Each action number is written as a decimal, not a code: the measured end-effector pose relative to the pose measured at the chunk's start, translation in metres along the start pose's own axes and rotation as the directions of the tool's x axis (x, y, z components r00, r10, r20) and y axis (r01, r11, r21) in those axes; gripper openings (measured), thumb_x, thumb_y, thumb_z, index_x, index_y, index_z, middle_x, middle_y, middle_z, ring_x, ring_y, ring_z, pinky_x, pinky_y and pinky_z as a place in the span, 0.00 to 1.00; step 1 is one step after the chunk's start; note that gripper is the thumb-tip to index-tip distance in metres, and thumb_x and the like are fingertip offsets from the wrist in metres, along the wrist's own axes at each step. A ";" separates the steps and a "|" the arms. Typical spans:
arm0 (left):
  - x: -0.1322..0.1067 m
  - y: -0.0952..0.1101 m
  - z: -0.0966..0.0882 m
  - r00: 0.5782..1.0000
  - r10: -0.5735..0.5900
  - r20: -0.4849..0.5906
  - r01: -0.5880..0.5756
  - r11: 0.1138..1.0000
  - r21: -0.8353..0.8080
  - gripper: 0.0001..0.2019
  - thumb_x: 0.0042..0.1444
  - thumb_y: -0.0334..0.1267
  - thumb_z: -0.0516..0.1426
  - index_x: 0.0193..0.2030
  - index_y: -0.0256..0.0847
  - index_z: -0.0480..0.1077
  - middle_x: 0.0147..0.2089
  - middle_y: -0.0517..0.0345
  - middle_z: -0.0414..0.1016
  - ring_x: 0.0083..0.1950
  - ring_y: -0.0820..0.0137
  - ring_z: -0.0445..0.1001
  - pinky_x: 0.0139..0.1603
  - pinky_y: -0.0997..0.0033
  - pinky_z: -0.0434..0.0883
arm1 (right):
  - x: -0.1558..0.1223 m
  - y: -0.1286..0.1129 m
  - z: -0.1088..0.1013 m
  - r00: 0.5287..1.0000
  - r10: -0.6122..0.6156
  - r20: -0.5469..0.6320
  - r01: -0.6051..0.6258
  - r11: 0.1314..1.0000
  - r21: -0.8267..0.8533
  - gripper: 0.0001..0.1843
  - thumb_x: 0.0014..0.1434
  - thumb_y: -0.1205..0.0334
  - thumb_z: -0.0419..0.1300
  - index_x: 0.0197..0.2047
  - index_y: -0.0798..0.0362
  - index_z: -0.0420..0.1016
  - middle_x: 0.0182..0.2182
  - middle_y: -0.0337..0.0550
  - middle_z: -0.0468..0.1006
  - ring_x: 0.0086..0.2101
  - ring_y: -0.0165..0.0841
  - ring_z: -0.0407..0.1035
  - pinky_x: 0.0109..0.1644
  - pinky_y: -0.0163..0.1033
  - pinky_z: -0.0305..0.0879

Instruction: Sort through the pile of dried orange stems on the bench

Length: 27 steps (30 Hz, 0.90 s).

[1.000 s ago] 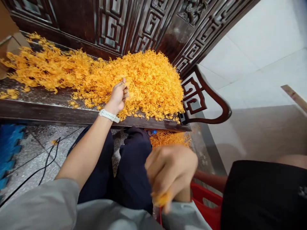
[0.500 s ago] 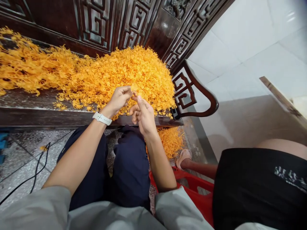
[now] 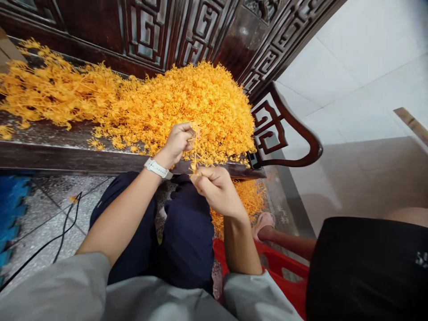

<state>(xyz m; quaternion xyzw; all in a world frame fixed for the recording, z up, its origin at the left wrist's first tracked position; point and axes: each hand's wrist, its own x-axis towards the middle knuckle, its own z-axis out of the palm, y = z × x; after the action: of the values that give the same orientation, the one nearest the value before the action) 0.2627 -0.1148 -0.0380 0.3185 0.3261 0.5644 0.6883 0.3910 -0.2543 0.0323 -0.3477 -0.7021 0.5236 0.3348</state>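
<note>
A big heap of orange plastic sprigs [image 3: 140,98] covers the seat of a dark carved wooden bench [image 3: 50,154]. My left hand [image 3: 179,140], with a white watch on the wrist, is closed on the upper end of one thin orange sprig [image 3: 194,154] at the heap's front edge. My right hand [image 3: 216,185] sits just below it, fingers pinched on the lower end of the same sprig. The sprig is stretched upright between the two hands, over my dark-trousered knees.
The bench's curved armrest [image 3: 290,133] juts out on the right. More orange sprigs [image 3: 250,196] lie on the floor under the bench end. A red basket [image 3: 284,276] is by my right leg. Another person in black [image 3: 364,267] sits at the right. Black cables [image 3: 60,227] cross the floor.
My right hand rose from my lap to meet the left at the heap, then pulled down a little. A sprig now stretches between both hands.
</note>
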 end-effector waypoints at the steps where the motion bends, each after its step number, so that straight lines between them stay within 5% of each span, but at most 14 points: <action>1: 0.003 0.000 -0.002 0.999 0.002 -0.032 -0.003 0.999 -0.043 0.11 0.57 0.26 0.59 0.27 0.39 0.62 0.25 0.66 0.58 0.19 0.83 0.48 0.18 0.82 0.47 | -0.009 -0.006 0.002 0.980 -0.088 0.178 0.092 0.996 -0.014 0.20 0.68 0.66 0.58 0.23 0.52 0.62 0.19 0.30 0.63 0.22 0.22 0.56 0.29 0.33 0.53; 2: 0.006 0.001 -0.005 0.997 0.007 -0.072 -0.013 0.996 -0.084 0.12 0.60 0.28 0.59 0.28 0.40 0.62 0.25 0.67 0.56 0.18 0.83 0.46 0.18 0.81 0.46 | -0.016 -0.011 0.004 0.910 -0.167 0.379 0.188 0.982 -0.018 0.18 0.69 0.64 0.59 0.25 0.51 0.65 0.21 0.31 0.68 0.23 0.23 0.59 0.29 0.33 0.55; 4: 0.012 0.006 -0.013 0.991 0.015 -0.136 -0.032 0.992 -0.122 0.13 0.66 0.32 0.59 0.30 0.41 0.62 0.23 0.69 0.51 0.18 0.82 0.43 0.18 0.80 0.45 | -0.024 -0.017 0.005 0.683 -0.239 0.691 0.335 0.942 -0.005 0.16 0.70 0.61 0.61 0.29 0.50 0.68 0.25 0.34 0.75 0.25 0.24 0.65 0.30 0.35 0.56; 6: 0.015 0.011 -0.019 0.990 0.006 -0.138 -0.019 0.995 -0.093 0.13 0.69 0.34 0.59 0.31 0.42 0.64 0.23 0.69 0.49 0.17 0.81 0.44 0.18 0.80 0.46 | -0.020 -0.018 -0.001 0.516 -0.230 0.825 0.343 0.938 0.048 0.15 0.71 0.58 0.60 0.30 0.49 0.71 0.27 0.37 0.79 0.27 0.26 0.67 0.31 0.36 0.58; 7: 0.014 0.013 -0.021 0.993 -0.005 -0.120 -0.004 0.998 -0.068 0.13 0.69 0.35 0.59 0.31 0.42 0.64 0.23 0.69 0.49 0.17 0.81 0.44 0.18 0.80 0.46 | -0.013 -0.017 -0.007 0.534 -0.246 0.809 0.278 0.955 0.107 0.15 0.70 0.55 0.62 0.30 0.48 0.74 0.26 0.37 0.78 0.26 0.27 0.68 0.32 0.36 0.60; 9: 0.011 0.013 -0.022 0.997 -0.020 -0.070 0.019 1.000 -0.025 0.13 0.69 0.36 0.58 0.31 0.41 0.66 0.23 0.69 0.48 0.18 0.81 0.44 0.18 0.81 0.46 | 0.006 -0.014 -0.025 0.739 -0.287 0.610 0.128 0.948 0.291 0.15 0.65 0.44 0.67 0.31 0.43 0.80 0.21 0.37 0.74 0.24 0.29 0.65 0.31 0.39 0.61; 11: 0.009 0.010 -0.021 1.000 -0.012 -0.023 0.012 1.000 -0.004 0.13 0.69 0.37 0.58 0.31 0.41 0.66 0.23 0.69 0.47 0.18 0.81 0.44 0.17 0.81 0.45 | 0.023 -0.010 -0.040 0.965 -0.187 0.181 0.097 0.904 0.416 0.17 0.63 0.36 0.64 0.36 0.39 0.82 0.18 0.35 0.65 0.22 0.30 0.56 0.26 0.39 0.57; 12: 0.008 0.008 -0.020 1.000 -0.009 0.005 0.009 1.000 0.009 0.13 0.69 0.38 0.59 0.31 0.41 0.67 0.23 0.69 0.48 0.18 0.81 0.44 0.17 0.81 0.45 | 0.030 -0.008 -0.045 0.994 -0.103 -0.044 0.112 0.889 0.444 0.16 0.64 0.37 0.63 0.38 0.39 0.82 0.18 0.33 0.61 0.21 0.29 0.51 0.24 0.37 0.54; 15: 0.008 0.003 -0.018 0.995 -0.027 0.097 0.020 0.997 0.076 0.13 0.68 0.39 0.61 0.31 0.39 0.69 0.24 0.68 0.50 0.18 0.82 0.45 0.18 0.81 0.47 | 0.038 0.000 -0.043 0.939 0.091 -0.332 0.096 0.857 0.506 0.08 0.68 0.51 0.63 0.41 0.45 0.79 0.20 0.30 0.53 0.21 0.26 0.41 0.22 0.32 0.44; 19: 0.008 0.001 -0.016 0.995 -0.033 0.098 0.023 0.994 0.107 0.14 0.67 0.40 0.63 0.30 0.38 0.70 0.24 0.66 0.53 0.18 0.82 0.47 0.18 0.81 0.47 | 0.020 0.024 -0.019 0.939 0.117 -0.324 0.035 0.904 0.427 0.11 0.70 0.51 0.61 0.41 0.47 0.80 0.21 0.33 0.63 0.21 0.27 0.52 0.24 0.35 0.50; 23: 0.010 0.004 -0.015 0.997 -0.065 -0.043 0.068 0.994 0.083 0.16 0.68 0.42 0.64 0.32 0.38 0.69 0.25 0.65 0.55 0.18 0.84 0.48 0.19 0.81 0.45 | -0.028 0.051 0.005 0.892 -0.038 -0.450 0.035 0.999 -0.014 0.17 0.72 0.47 0.57 0.45 0.46 0.83 0.33 0.43 0.76 0.36 0.36 0.71 0.44 0.45 0.69; 27: 0.015 0.003 -0.015 0.987 -0.107 -0.123 0.119 0.989 0.093 0.14 0.70 0.42 0.62 0.35 0.38 0.70 0.28 0.62 0.61 0.19 0.84 0.50 0.21 0.81 0.44 | -0.079 0.056 0.010 0.941 -0.087 -0.327 -0.058 0.910 -0.411 0.32 0.72 0.34 0.46 0.49 0.47 0.83 0.47 0.52 0.78 0.53 0.48 0.72 0.61 0.59 0.67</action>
<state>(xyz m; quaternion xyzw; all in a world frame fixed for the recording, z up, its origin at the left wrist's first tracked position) 0.2517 -0.0986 -0.0457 0.2999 0.4114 0.5253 0.6819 0.4322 -0.3138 -0.0322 -0.4901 -0.7316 0.2926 0.3728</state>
